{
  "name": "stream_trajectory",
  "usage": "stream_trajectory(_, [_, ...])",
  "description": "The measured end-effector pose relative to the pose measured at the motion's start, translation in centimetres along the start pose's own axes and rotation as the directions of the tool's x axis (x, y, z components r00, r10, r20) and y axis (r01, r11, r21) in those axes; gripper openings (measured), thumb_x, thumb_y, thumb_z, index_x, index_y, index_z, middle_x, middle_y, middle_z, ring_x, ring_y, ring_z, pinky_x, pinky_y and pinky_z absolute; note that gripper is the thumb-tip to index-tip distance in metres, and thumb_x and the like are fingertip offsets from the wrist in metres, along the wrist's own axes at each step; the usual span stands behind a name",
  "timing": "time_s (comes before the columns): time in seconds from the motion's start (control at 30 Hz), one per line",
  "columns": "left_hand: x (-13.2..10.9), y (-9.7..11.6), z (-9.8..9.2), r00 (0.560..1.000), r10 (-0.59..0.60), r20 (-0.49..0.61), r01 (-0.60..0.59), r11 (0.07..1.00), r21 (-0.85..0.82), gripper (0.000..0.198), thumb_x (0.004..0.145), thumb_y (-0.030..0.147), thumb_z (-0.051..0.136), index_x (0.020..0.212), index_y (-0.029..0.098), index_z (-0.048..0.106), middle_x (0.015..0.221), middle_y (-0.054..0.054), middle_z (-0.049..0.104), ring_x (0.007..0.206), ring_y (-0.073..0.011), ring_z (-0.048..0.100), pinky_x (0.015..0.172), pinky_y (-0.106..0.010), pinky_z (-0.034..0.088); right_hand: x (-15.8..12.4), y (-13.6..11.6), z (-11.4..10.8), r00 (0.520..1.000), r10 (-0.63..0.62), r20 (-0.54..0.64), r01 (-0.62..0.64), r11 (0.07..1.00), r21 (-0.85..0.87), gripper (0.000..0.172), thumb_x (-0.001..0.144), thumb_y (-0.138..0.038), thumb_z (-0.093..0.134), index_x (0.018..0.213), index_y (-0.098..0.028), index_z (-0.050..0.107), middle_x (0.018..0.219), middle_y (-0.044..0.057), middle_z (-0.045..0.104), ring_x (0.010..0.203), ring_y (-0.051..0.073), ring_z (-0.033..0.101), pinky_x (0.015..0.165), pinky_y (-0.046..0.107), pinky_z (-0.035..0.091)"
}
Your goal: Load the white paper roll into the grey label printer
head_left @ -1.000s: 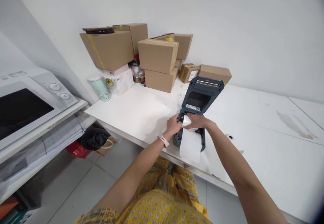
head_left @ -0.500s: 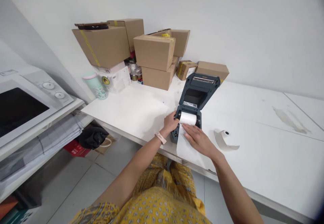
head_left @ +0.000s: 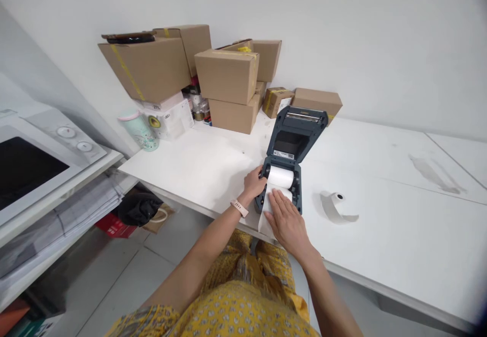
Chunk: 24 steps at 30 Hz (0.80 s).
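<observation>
A dark grey label printer (head_left: 299, 187) stands on the table with its lid (head_left: 298, 128) raised. Inside sits a white paper roll (head_left: 280, 177), its loose strip (head_left: 265, 222) running over the printer's front and down past the table edge. My left hand (head_left: 253, 183) grips the printer's left side, fingers curled at the rim beside the roll. On the strip, just below the roll, my right hand (head_left: 286, 221) lies flat with fingers stretched out. Part of the strip and the printer's front are hidden under that hand.
Right of the printer lies a small, partly unrolled paper roll (head_left: 338, 200). Stacked cardboard boxes (head_left: 226, 78) stand along the wall behind. A mint tumbler (head_left: 140, 131) is at the table's left end, near a white microwave (head_left: 49, 149) on a lower shelf.
My right hand has moved slightly down and left over the paper strip, which now runs straighter down the printer's front. The left hand stays at the printer's side.
</observation>
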<state>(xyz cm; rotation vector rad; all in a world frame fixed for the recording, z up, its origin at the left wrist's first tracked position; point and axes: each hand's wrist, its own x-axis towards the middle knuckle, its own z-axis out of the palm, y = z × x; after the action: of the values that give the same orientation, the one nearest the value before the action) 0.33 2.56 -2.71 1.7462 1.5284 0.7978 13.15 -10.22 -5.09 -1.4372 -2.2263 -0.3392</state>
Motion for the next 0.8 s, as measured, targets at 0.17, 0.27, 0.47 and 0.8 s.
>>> stream_trajectory(0.17, [-0.13, 0.32, -0.17, 1.0, -0.014, 0.0, 0.014, 1.0, -0.025, 0.056, 0.077, 0.014, 0.051, 0.129, 0.028, 0.063, 0.126, 0.001, 0.071, 0.114, -0.0227, 0.067, 0.1, -0.032, 0.05, 0.01, -0.2, -0.14, 1.0, 0.0, -0.009, 0.0, 1.0, -0.024, 0.054, 0.101, -0.033, 0.048, 0.148, -0.007, 0.042, 0.151, 0.02, 0.049, 0.14, 0.031, 0.048, 0.113, 0.047, 0.045])
stream_trajectory(0.27, [-0.08, 0.21, -0.08, 1.0, -0.015, 0.002, 0.015, 0.999, -0.035, 0.055, 0.077, 0.014, 0.051, 0.128, 0.029, 0.064, 0.124, 0.002, 0.072, 0.113, -0.0223, 0.068, 0.1, -0.032, 0.05, -0.04, -0.12, -0.1, 1.0, 0.001, -0.001, -0.001, 1.0, -0.02, 0.054, 0.101, -0.033, 0.048, 0.148, -0.007, 0.041, 0.151, 0.02, 0.048, 0.141, 0.03, 0.046, 0.114, 0.047, 0.044])
stream_trajectory(0.47, [0.01, -0.37, 0.27, 1.0, -0.008, -0.014, 0.007, 0.997, -0.079, 0.056, 0.077, 0.015, 0.052, 0.131, 0.027, 0.062, 0.129, 0.0, 0.07, 0.117, -0.024, 0.066, 0.103, -0.035, 0.049, -0.14, -0.04, 0.09, 1.0, -0.002, -0.007, 0.002, 1.0, -0.022, 0.056, 0.101, -0.033, 0.048, 0.151, -0.01, 0.038, 0.15, 0.019, 0.05, 0.14, 0.03, 0.048, 0.112, 0.047, 0.045])
stream_trajectory(0.8, [-0.05, -0.67, 0.35, 1.0, -0.015, -0.02, 0.013, 0.994, -0.111, 0.055, 0.078, 0.017, 0.053, 0.131, 0.029, 0.062, 0.128, 0.001, 0.07, 0.118, -0.0234, 0.066, 0.104, -0.035, 0.049, -0.29, -0.05, -0.12, 1.0, -0.007, -0.014, 0.007, 1.0, 0.0, 0.057, 0.1, -0.033, 0.049, 0.152, -0.012, 0.037, 0.15, 0.018, 0.051, 0.139, 0.03, 0.049, 0.11, 0.047, 0.046])
